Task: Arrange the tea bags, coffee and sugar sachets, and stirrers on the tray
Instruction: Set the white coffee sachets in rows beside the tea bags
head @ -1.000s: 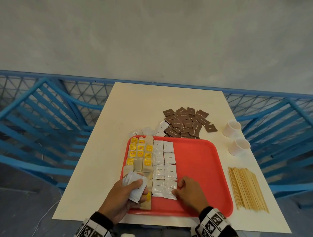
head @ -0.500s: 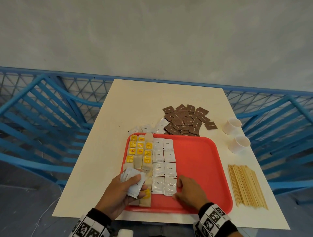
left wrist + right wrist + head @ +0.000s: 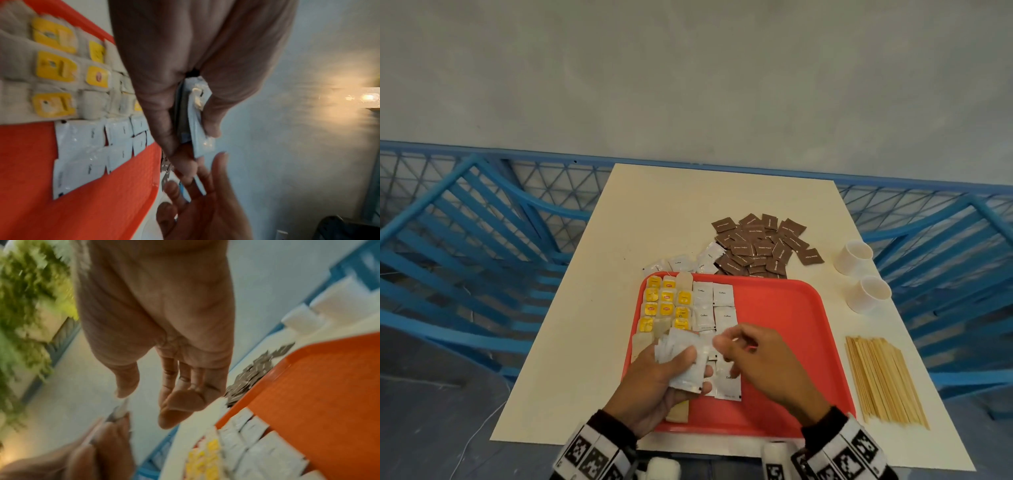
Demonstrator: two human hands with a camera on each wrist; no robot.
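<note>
Tea bags (image 3: 667,306) sit in neat rows at the tray's (image 3: 784,308) far-left corner, and two columns of white coffee sachets (image 3: 714,306) run down beside them. That part looks done, or nearly. The left hand (image 3: 657,383) grips a fanned stack of white sachets (image 3: 681,359) over the tray's near-left side, fingers (image 3: 211,116) curled round it. The right hand (image 3: 763,363) hovers just beside that stack, fingers loosely bent and holding nothing, as far as the wrist view shows. Plenty left, I'd say: the brown sachets (image 3: 763,245) lie heaped on the desk (image 3: 654,212) beyond the tray, a few white ones (image 3: 681,263) sit by its far edge, and the stirrers (image 3: 883,380) lie off to the right. Two white cups (image 3: 859,274) stand near them.
</note>
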